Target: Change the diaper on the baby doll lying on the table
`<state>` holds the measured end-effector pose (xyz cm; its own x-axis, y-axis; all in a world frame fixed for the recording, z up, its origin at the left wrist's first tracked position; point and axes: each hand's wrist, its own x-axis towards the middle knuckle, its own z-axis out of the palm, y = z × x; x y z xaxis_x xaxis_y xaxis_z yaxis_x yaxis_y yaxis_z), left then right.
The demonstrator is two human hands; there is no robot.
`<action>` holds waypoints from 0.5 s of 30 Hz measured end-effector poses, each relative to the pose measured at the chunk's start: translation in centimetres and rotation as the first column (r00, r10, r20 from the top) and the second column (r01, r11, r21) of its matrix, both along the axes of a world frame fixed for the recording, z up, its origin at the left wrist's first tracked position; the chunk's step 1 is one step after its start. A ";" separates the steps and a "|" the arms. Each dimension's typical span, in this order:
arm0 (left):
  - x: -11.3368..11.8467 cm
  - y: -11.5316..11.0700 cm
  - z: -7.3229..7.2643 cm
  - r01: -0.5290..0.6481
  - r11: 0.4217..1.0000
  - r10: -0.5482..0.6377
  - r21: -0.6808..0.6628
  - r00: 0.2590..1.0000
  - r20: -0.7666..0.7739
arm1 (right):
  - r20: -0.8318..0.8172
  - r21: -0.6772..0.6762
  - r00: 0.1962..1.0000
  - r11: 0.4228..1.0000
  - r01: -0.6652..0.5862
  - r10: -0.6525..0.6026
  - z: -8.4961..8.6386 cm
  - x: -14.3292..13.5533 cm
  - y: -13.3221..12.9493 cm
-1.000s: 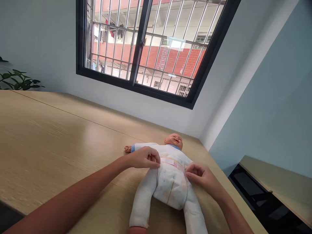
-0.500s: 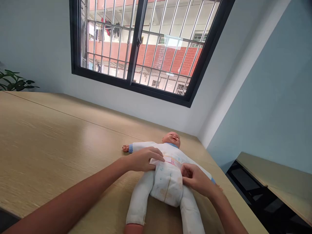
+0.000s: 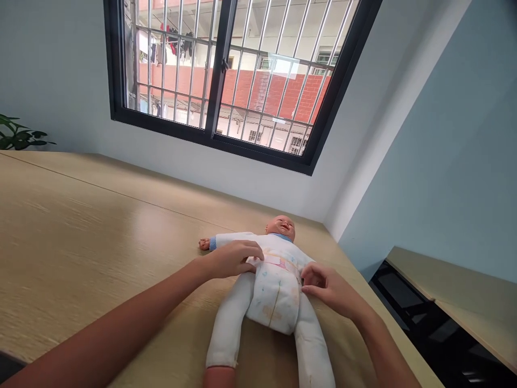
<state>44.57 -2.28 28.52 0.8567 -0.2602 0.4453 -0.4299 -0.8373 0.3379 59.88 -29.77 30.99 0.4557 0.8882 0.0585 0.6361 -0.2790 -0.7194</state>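
A baby doll [image 3: 281,228] in white clothes with blue cuffs and collar lies on its back on the wooden table, its legs toward me. Round its hips is a white printed diaper [image 3: 273,302]. My left hand [image 3: 238,258] rests at the diaper's upper left edge, its fingers bent over the waist. At the diaper's right side is my right hand [image 3: 323,283], its fingers curled and a little apart, the fingertips by the waist edge. No object shows between the right fingers.
The wooden table [image 3: 100,242] reaches to the wall under a barred window [image 3: 212,97]. A green plant [image 3: 20,134] stands at the far left. At the right is a lower wooden-topped cabinet [image 3: 456,280] with a dark front.
The fingers of my right hand have opened a little and moved slightly off the diaper's side. My left hand has shifted slightly at the waist. The whole view has moved a little.
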 end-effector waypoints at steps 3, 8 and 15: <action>1.0 -0.4 -0.8 -0.033 0.993 0.024 0.113 0.997 0.080 | 0.102 0.026 0.994 0.999 0.030 -0.032 -1.4 -0.1 1.1; 2.5 -2.0 -1.7 -0.218 0.884 0.126 0.415 0.963 0.237 | 0.383 0.099 0.911 0.987 0.124 -0.153 -2.8 -0.5 2.6; 0.7 -0.8 -0.4 -0.079 0.987 0.068 0.137 0.995 0.078 | 0.197 0.043 0.980 0.999 0.011 -0.020 -1.5 -0.6 1.5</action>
